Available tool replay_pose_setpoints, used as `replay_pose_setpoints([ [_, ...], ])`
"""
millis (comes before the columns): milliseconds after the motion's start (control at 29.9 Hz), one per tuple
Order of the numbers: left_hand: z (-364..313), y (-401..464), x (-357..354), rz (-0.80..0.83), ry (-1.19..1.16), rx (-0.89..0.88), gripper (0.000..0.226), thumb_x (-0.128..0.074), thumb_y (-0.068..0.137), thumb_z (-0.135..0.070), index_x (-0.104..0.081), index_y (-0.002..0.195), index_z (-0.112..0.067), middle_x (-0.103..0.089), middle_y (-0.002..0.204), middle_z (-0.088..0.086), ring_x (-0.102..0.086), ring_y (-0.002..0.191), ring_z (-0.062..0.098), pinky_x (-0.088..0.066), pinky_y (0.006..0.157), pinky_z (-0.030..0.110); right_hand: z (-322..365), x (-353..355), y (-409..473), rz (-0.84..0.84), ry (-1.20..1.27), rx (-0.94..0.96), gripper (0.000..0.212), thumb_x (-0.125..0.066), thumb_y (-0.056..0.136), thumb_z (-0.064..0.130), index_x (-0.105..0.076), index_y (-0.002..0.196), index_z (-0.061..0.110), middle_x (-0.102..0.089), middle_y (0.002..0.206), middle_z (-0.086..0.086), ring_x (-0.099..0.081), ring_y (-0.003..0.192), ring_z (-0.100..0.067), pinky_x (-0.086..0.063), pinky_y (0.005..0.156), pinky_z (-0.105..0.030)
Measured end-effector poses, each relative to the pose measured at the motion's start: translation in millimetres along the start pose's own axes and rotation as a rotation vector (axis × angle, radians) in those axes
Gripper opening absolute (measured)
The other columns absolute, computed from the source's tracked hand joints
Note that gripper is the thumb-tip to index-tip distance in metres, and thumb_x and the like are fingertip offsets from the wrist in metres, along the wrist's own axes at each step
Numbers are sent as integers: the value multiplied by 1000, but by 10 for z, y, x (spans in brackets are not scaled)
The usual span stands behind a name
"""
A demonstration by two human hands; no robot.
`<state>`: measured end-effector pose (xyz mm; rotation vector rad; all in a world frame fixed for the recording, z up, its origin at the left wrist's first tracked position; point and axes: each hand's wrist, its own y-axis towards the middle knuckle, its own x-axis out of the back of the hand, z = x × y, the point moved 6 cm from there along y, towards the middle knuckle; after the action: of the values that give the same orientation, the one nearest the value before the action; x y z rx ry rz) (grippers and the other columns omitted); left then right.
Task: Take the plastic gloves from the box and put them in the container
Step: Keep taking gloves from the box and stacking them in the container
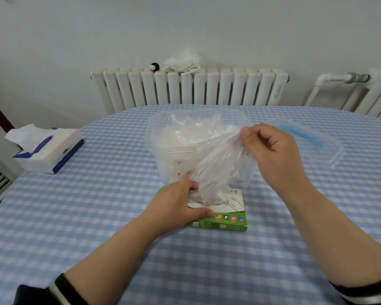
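Right hand (271, 150) pinching plastic glove (218, 164); left hand (178, 203) gripping box (227, 219), hiding its opening; container (163, 142) at 12 o'clock, contents blurring.

Table (97, 216) in front of me, blue-and-white checked cloth. On it: green glove box (227, 219) nearest me, clear container (163, 148) just behind it, clear lid (317, 142) with blue seal to the right, tissue pack (51, 148) well off to my left.
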<state>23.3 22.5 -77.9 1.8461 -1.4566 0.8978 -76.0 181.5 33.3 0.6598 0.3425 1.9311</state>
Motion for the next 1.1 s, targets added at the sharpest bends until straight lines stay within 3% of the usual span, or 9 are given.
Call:
replay_pose_setpoints([
  [134, -57, -40, 64, -117, 19, -83, 76, -61, 68, -73, -39, 132, -37, -61, 113, -20, -59, 105, 7, -41, 77, 16, -69, 82, 16, -110, 143, -135, 42, -55, 97, 25, -51, 58, 11, -46, 48, 11, -40, 49, -4, -36, 52, -12],
  [267, -293, -223, 386, -584, -21, -381, 49, -39, 87, -72, -52, 105, -29, -60, 86, -17, -58, 78, 1, -46, 66, 23, -69, 138, 28, -147, 156, -191, 49, -57, 96, 26, -38, 53, 13, -34, 43, 12, -31, 42, -6, -30, 45, -14],
  [401, -559, -282, 710, -866, -202, -484, 58, -50, 86, -68, -44, 116, -18, -39, 112, -12, -47, 100, 9, -40, 86, 19, -88, 110, 33, -103, 146, -236, 49, -59, 95, 27, -40, 52, 12, -36, 42, 11, -34, 39, -5, -32, 43, -12],
  [501, -803, -59, 877, -681, -180, -379, 78, -70, 78, -55, -33, 140, -24, -37, 136, -13, -40, 129, 11, -33, 106, 20, -89, 68, 30, -39, 138, -266, 49, -59, 94, 30, -44, 54, 7, -40, 44, 6, -37, 39, -7, -34, 42, -14],
  [601, -1034, 161, 939, -396, -79, -426, 83, -72, 70, -57, -36, 141, -33, -42, 129, -31, -37, 125, -7, -28, 105, 13, -107, 57, 39, 28, 153, -353, 44, -61, 91, 36, -56, 67, 0, -47, 55, -6, -44, 47, -14, -38, 48, -20],
  [701, -1116, 233, 935, -197, -55, -497, 91, -80, 57, -60, -36, 135, -43, -44, 133, -29, -41, 125, -7, -33, 105, 14, -184, 126, 38, 35, 260, -503, 34, -63, 90, 38, -61, 76, 7, -55, 64, -12, -51, 57, -22, -43, 54, -25],
  [868, -1079, 279, 875, -271, 56, -558, 43, -72, 83, -41, -55, 122, -36, -54, 124, -25, -49, 115, -6, -37, 96, 10, -235, 244, 72, 71, 267, -592, 37, -58, 93, 39, -63, 67, 13, -63, 59, 1, -59, 46, -7, -42, 43, -14],
  [968, -1042, 365, 890, -325, -153, -449, 5, -66, 91, -26, -66, 95, -30, -68, 102, -18, -60, 99, -2, -45, 85, 16, -240, 223, 71, 161, 239, -619, 45, -53, 94, 45, -70, 62, 18, -66, 56, 5, -63, 50, -5, -42, 47, -11],
  [1102, -950, 614, 987, -348, -330, -167, 7, -59, 94, -22, -62, 91, -28, -70, 81, -14, -65, 69, -3, -47, 61, 12, -407, 352, 177, 26, 111, -559, 47, -49, 92, 57, -63, 111, 16, -66, 106, 2, -61, 92, -17, -47, 81, -29],
])
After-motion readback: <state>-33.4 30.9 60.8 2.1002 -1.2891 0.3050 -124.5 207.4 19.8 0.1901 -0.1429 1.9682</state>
